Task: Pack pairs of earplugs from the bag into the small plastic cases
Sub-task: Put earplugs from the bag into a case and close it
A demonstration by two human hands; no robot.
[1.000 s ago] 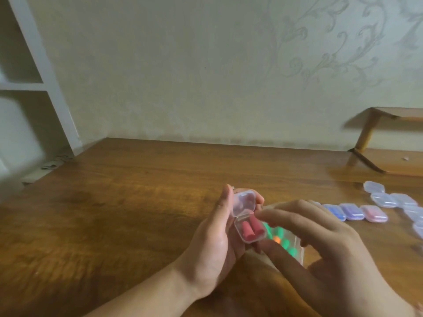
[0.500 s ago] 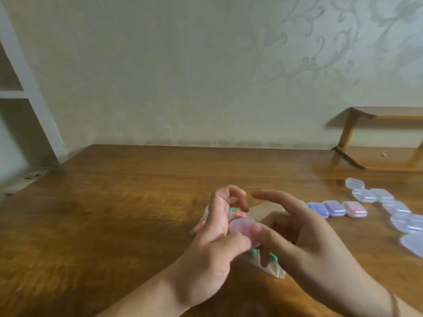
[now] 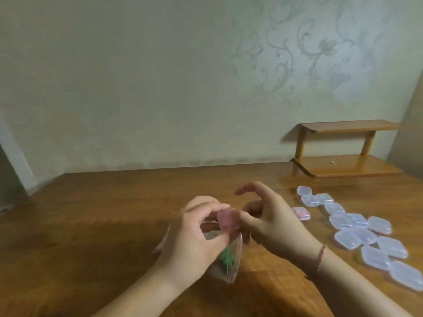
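A small clear plastic case (image 3: 227,221) with red earplugs inside is closed and held above the table. My left hand (image 3: 196,239) pinches it between thumb and fingers. My right hand (image 3: 270,218) touches its right side with thumb and bent fingers, index finger raised. Under my hands lies the clear plastic bag (image 3: 229,264) with green earplugs (image 3: 226,257) showing through it. A filled pink case (image 3: 301,212) lies just right of my right hand. Several empty clear cases (image 3: 357,227) are spread on the table to the right.
The wooden table (image 3: 103,225) stretches left and to the wall. A small two-level wooden shelf (image 3: 343,165) stands at the back right corner. A white shelf unit's edge (image 3: 13,161) is at the far left.
The case stood open with two red earplugs in view; its lid is now shut between both hands. The camera view has swung right, bringing more empty cases into sight.
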